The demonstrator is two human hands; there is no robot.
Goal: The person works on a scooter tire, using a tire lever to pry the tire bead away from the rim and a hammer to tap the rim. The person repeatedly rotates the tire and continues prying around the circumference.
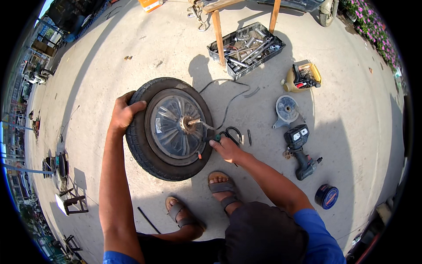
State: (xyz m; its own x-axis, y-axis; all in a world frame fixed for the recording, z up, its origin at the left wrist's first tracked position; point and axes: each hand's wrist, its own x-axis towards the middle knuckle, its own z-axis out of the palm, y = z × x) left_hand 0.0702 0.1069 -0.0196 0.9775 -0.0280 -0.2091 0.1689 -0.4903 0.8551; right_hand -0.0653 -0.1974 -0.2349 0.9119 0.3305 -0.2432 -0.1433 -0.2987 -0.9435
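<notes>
Head cam: hands are well apart. Left hand (124,113) is clamped on the tyre edge of a wheel (171,132), right hand (225,149) is wrapped round some black-handled scissors (240,133) beside it. Wheel's on the concrete (154,57) just past the sandals (222,187), axle (195,121) poking out. Impact driver (302,155) lies off right, tool tray (259,63) farther back.

We see a black tyre (145,132) with grooved tread (137,152) and a silvery-grey hub (169,127). We also see a yellow container (290,84), pink flowers (377,27) and our blue sleeves (317,233).
</notes>
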